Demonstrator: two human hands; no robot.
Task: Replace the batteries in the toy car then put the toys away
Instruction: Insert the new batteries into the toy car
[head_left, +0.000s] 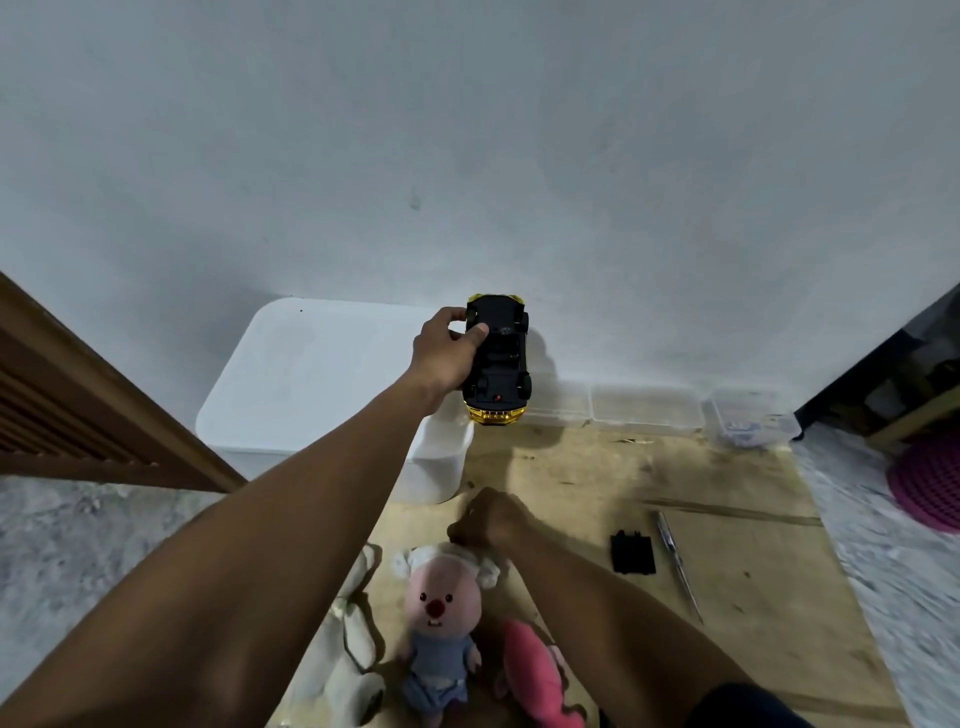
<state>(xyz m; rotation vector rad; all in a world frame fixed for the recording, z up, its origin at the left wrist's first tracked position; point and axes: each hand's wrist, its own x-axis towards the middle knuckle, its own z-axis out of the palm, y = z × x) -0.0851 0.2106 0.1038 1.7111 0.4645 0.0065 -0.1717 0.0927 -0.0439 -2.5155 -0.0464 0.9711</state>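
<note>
- While the left arm reaches far out, the left hand (447, 348) grips the car (497, 358) from its left side, thumb over the black underside and fingers wrapped behind.
- Car's up in the air, belly to the camera, gold bumper pointing down, wheels showing at both sides.
- It hangs over the far left corner of the board (727, 493), just beside the right end of the white bin (311, 374), with the wall (467, 156) behind it.
- Bin's lid is on, and the bin stands off the board's far left corner.
- Down near the board's near edge, the right hand (491, 519) sits knuckles-up on the plush (439, 623), fingers curled onto its white cap; it's blurred, but it looks like a pinch on that cap.
- Plush lies face up: pink head, red nose, blue outfit.
- White toy (353, 623) lies just left of it at the board's left edge, and a pink toy (535, 675) lies just right of it, under the right forearm.
- Black cover (632, 552) lies flat on the board, right of the right hand and well apart from the car.
- Screwdriver (678, 566) lies just beside the cover on its right, tip toward the near edge.
- Along the board's far edge, against the wall, clear boxes (647, 408) stand in a row, with a smaller clear tub (748, 415) at the far right corner.
- Purple mat (930, 483) lies on the floor past the right edge.
</note>
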